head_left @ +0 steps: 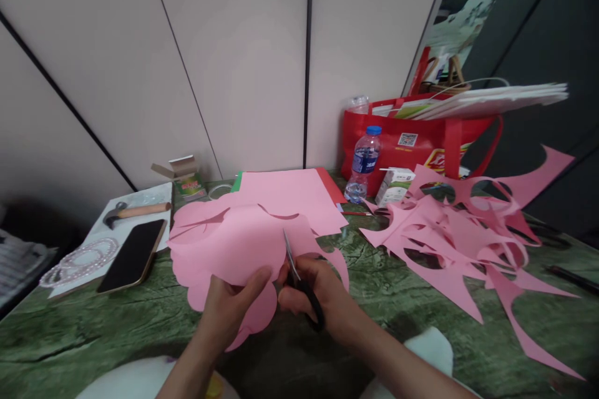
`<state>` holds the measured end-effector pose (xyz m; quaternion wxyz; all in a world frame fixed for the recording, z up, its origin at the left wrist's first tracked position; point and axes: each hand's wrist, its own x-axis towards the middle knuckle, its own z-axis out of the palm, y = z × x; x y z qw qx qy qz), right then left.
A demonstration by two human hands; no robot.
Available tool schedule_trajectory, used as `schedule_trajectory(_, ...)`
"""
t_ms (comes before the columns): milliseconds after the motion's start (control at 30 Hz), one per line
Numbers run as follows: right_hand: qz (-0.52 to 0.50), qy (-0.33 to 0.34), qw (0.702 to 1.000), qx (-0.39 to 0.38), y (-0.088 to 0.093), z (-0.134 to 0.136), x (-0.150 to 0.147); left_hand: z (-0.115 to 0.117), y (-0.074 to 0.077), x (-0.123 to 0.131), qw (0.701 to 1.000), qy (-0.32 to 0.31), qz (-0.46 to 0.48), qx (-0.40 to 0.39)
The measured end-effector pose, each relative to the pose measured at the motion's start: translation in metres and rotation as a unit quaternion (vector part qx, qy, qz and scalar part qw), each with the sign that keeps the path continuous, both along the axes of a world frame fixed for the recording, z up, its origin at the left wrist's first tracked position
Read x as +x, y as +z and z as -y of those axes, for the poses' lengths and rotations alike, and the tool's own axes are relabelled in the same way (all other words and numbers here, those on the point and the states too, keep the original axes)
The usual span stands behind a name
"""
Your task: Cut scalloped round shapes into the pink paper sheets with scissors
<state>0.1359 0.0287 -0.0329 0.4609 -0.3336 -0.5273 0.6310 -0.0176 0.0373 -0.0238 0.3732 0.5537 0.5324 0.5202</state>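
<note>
My left hand [234, 302] pinches the lower edge of a pink paper sheet [243, 240], thumb on top. In my right hand [318, 293] are black-handled scissors [306, 290], their blades pointing up and away over the sheet beside a curved cut edge. Beneath and left of the sheet lie pink pieces with rounded, scalloped edges [199, 296]. Behind it is a stack of uncut pink paper [285, 190] with green and red sheets showing at its sides.
Pink offcuts [449, 230] are heaped at the right, before a red bag [397, 137], a water bottle [365, 165] and a small carton [395, 186]. At left lie a phone [133, 255], a hammer [135, 212], beads [82, 262] and an open box [187, 181].
</note>
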Motion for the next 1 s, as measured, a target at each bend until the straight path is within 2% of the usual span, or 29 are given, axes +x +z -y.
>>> schedule_trajectory(167, 0.005, -0.009, 1.000, -0.016, -0.0012, -0.0003, -0.0013, 0.0001, 0.0013, 0.0005, 1.000, -0.007, 0.020, -0.002)
schedule_trajectory(467, -0.010, -0.004, 0.999, -0.034, -0.0004, 0.0005, -0.0015, 0.0016, 0.0071, -0.0004, 0.997, -0.062, 0.049, -0.020)
schedule_trajectory(833, 0.003, -0.003, 1.000, -0.025, 0.0039, 0.0007, -0.0008, 0.0000, 0.0051, -0.0011, 0.992, -0.069, 0.099, -0.029)
schedule_trajectory(1000, 0.000, -0.001, 1.000, -0.018, 0.0016, 0.0008, -0.0001, -0.0003, 0.0073, 0.0011, 0.990, -0.045, 0.134, -0.024)
